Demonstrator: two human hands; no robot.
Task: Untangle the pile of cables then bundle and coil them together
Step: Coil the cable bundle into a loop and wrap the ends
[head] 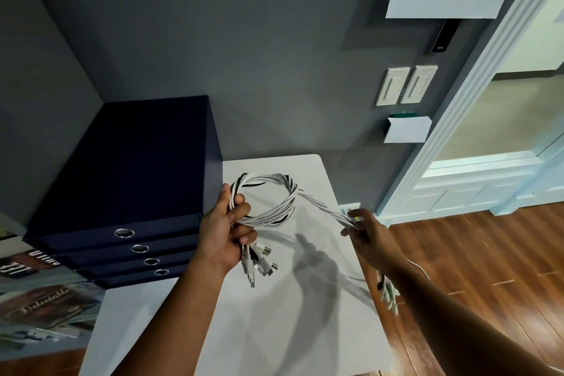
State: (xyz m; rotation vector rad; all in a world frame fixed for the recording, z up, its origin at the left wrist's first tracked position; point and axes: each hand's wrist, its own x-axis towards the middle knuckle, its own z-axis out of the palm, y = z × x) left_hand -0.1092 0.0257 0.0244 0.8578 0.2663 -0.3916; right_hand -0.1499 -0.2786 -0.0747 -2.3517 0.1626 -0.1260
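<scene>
A bundle of several white cables with a black one among them (276,192) forms one loop above the white table (274,330). My left hand (227,229) grips the loop where the strands cross; a cluster of plug ends (259,262) hangs below its fingers. From the loop the bundle runs taut to the right into my right hand (370,238), which grips it near the table's right edge. The other cable ends (389,293) dangle below my right wrist, off the side of the table.
A stack of dark blue binders (128,180) stands on the table's left, close to my left hand. Magazines (45,308) lie at the far left. A grey wall with switches (406,85) is behind; wooden floor (488,253) lies to the right.
</scene>
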